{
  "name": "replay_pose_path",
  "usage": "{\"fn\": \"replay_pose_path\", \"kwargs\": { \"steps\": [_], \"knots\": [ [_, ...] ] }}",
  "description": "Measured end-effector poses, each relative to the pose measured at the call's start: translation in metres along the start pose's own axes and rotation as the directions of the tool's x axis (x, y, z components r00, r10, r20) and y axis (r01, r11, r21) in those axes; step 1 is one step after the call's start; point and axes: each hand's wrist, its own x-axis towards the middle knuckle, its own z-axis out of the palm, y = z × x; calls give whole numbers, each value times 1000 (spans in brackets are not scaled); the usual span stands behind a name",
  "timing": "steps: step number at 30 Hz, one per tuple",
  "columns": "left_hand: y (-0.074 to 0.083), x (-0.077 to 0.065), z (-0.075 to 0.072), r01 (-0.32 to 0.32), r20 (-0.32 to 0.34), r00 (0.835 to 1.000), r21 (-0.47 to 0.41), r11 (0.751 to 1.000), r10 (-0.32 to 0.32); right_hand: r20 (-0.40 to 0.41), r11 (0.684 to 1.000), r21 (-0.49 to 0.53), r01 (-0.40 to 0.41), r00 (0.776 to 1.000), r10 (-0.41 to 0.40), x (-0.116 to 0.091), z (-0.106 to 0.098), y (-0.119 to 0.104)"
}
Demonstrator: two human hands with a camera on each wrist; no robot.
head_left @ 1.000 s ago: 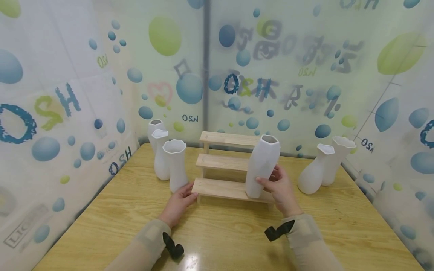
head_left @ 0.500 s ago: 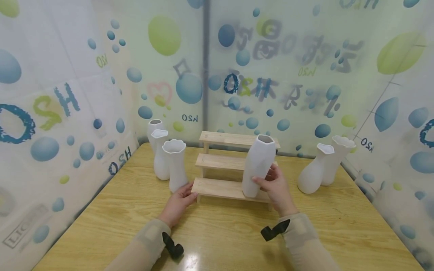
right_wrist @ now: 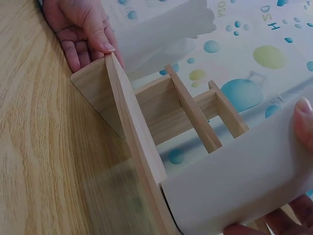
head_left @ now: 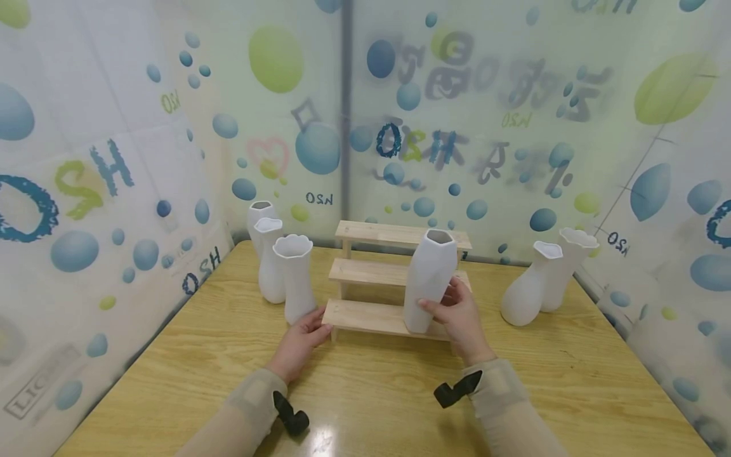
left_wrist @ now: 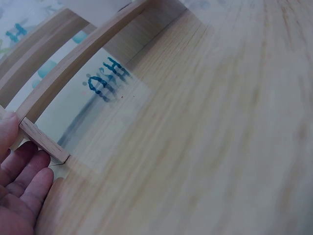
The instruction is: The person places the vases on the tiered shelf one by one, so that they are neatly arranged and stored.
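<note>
My right hand (head_left: 464, 320) grips a white faceted vase (head_left: 428, 273) with an angular mouth, thumb in front and fingers behind. The vase leans slightly right, its base at the lowest step of a three-tier wooden stand (head_left: 365, 316). In the right wrist view, the base of the vase (right_wrist: 234, 181) sits against that step, with a thin dark line along its edge. At the stand's left end my left hand (head_left: 299, 343) holds the corner of the lowest step, thumb on top. The left wrist view shows the fingers (left_wrist: 36, 188) beside the end support of the stand (left_wrist: 46, 142).
Left of the stand are a scalloped white vase (head_left: 298, 279), a wavy-mouthed vase (head_left: 271, 266) and another vase (head_left: 255, 219) behind. At right, a slanted-neck vase (head_left: 528, 292) stands before a scalloped one (head_left: 571, 266). Printed curtains surround the wooden table (head_left: 365, 406).
My right hand has shifted the faceted vase a little left along the lowest step, and the vase is more upright. My left hand stays at the stand's corner.
</note>
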Motion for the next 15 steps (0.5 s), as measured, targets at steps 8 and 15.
{"fn": "replay_pose_path", "kwargs": {
  "steps": [8, 15],
  "knots": [
    [3, -2, 1, -2, 4, 1000, -11, 1000, 2, 15, 1000, -14, 9, 1000, -9, 1, 0, 1],
    [26, -16, 3, -16, 22, 1000, -12, 1000, 16, 33, 999, -35, 7, 999, -6, -1, 0, 0]
  ]
}}
